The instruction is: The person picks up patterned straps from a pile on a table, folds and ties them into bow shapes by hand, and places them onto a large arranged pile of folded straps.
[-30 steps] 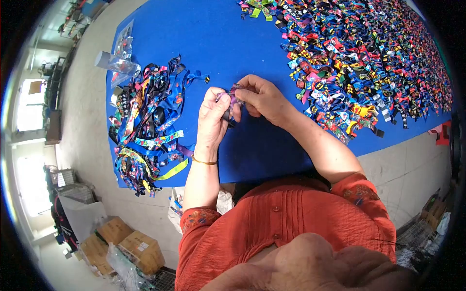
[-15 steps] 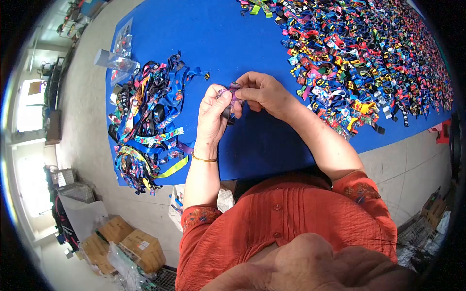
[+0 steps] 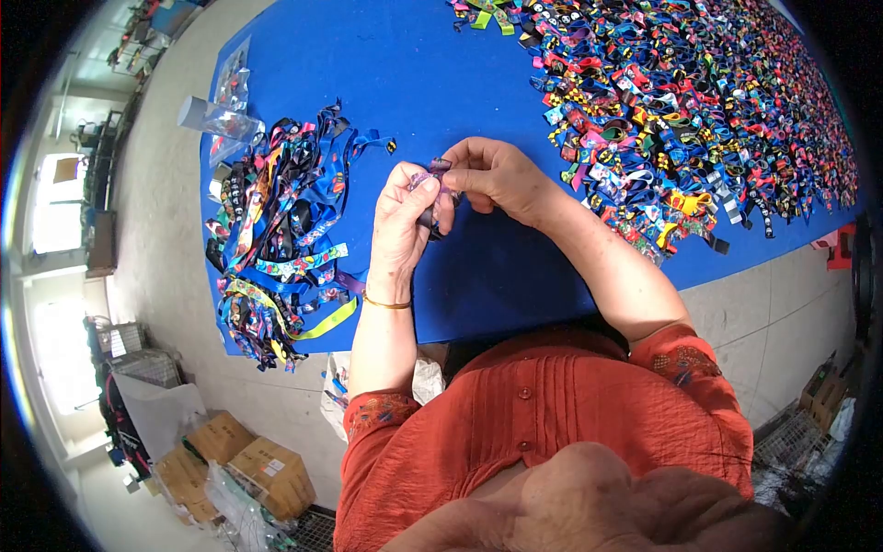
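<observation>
A purple strap (image 3: 441,166) is held above the middle of the blue table (image 3: 432,74), a little in from its near edge; both hands are on it, and both are narrow. The left hand (image 3: 400,216) is curled up, its thumb pressed down on the strap against the bent fingers; the right hand (image 3: 504,179) pinches the strap between thumb and forefinger, its remaining fingers folded under. A dark piece (image 3: 426,218) shows below the left fingers; whether it belongs to the same strap I cannot tell, nor can I see how the layers lie inside the grip.

For a fine two-handed hold like this, the left hand seems best used as the clamp, firm and unmoving; the right seems better left light, with only the fingertips guiding the band. Ribbon this narrow probably twists easily; it would help to lay it flat under the left thumb, edges lined up, and to pull gently rather than sharply. A pinch too far from the left thumb would likely leave slack; a grip too loose could let the layers slip.

On the left part of the blue table lies a tangled heap of loose straps (image 3: 276,230); over its right part spread rows of looped straps (image 3: 681,120); the stretch of table between leaves the elbows room to work steadily.
</observation>
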The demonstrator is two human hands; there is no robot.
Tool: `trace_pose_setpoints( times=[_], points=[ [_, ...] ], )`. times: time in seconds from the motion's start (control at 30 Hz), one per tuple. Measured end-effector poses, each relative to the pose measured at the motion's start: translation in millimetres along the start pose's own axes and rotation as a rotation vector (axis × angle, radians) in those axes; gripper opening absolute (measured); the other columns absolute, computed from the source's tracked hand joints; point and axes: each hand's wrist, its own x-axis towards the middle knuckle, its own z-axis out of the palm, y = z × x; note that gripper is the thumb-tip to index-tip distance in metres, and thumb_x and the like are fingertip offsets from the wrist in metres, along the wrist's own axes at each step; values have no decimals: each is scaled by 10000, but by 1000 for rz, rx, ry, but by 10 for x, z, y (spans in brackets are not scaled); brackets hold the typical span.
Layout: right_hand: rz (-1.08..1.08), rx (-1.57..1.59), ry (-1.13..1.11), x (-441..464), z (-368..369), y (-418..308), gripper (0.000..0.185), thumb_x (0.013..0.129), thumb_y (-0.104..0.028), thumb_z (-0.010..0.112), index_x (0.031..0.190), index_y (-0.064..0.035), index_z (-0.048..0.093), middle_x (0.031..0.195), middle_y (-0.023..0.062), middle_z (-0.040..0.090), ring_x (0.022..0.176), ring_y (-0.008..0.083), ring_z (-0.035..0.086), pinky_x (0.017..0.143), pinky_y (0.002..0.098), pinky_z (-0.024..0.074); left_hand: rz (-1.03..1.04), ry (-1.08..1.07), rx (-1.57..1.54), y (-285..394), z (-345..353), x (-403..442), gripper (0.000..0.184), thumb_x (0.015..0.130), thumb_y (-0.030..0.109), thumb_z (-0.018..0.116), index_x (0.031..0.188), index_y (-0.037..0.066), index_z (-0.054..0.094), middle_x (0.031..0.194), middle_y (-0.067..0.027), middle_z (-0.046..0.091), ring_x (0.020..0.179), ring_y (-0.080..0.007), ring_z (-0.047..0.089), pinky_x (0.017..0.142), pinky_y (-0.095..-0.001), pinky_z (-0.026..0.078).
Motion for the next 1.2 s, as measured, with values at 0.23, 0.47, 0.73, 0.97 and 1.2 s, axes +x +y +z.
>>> trace_pose_setpoints(
  times=[0.23,0.47,0.73,0.97,1.2],
  points=[
    [105,201,-103,34,-111,-24,216,947,-143,711,1102,-30,612,714,-16,534,496,42,394,426,220,288,-2,-50,34,17,-20,-5,162,983,159,672,949,54,553,786,-97,648,579,-138,588,516,-240,477],
    [59,48,-12,21,-36,-29,279,931,-222,746,1060,-17,607,690,0,526,488,76,421,429,240,311,39,-25,121,-7,-25,10,161,961,131,705,942,67,559,806,-71,650,665,-129,616,591,-239,498],
    [-38,-79,80,17,-16,-6,241,984,-274,680,1057,-49,634,643,-14,538,488,64,455,424,231,325,0,-30,105,47,42,-14,161,981,141,676,930,62,545,744,-80,632,542,-128,559,497,-237,438],
    [-89,-230,84,-9,16,-23,224,963,-242,695,1042,-47,617,682,3,588,513,79,542,423,230,376,10,48,113,16,22,6,130,1007,134,637,964,59,540,710,-79,628,488,-111,526,444,-221,393],
    [-115,-182,47,9,26,47,218,976,-224,680,1071,-50,590,737,8,589,514,71,504,443,224,370,18,92,141,5,41,-7,150,1029,173,607,992,47,534,700,-106,645,446,-139,549,401,-232,432]
  ],
)
